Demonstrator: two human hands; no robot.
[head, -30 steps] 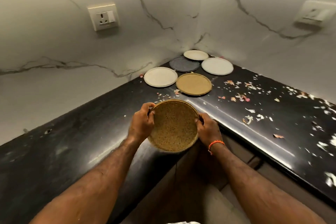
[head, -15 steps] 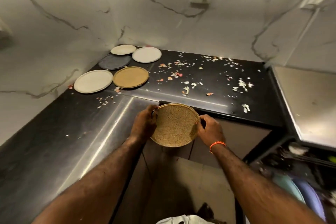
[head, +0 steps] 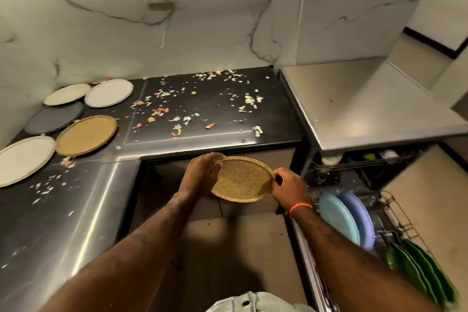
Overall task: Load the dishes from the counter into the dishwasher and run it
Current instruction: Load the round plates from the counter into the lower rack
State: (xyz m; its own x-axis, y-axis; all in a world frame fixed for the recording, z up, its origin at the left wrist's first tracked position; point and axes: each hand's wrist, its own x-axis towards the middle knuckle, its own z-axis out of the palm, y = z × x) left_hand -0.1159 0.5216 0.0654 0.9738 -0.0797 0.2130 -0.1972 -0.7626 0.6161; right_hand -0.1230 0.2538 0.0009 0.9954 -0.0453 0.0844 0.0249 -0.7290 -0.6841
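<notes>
While 5 plates lie flat on the black tabletop far to the left of both grips, the nearest of them is a cream plate at the frame's left edge; just beside it sits a tan plate, behind that a dark grey plate, and furthest back an off-white plate and a white plate; scattered food scraps litter the tabletop beyond the hands. Nearer the middle, the left hand grasps the left rim of a speckled brown plate, its fingers curled over the edge; this plate is held in the air in front of the tabletop's edge, tilted, clear of any surface; the right hand, with an orange band on its wrist, pinches the plate's right rim. To the right of the right-hand grip, the open dishwasher shows its lower rack, where a light blue plate and a lilac plate stand on edge close together; lower right of them, 2 or more green plates stand on edge in the same rack; above the dishwasher sits a grey steel surface.
</notes>
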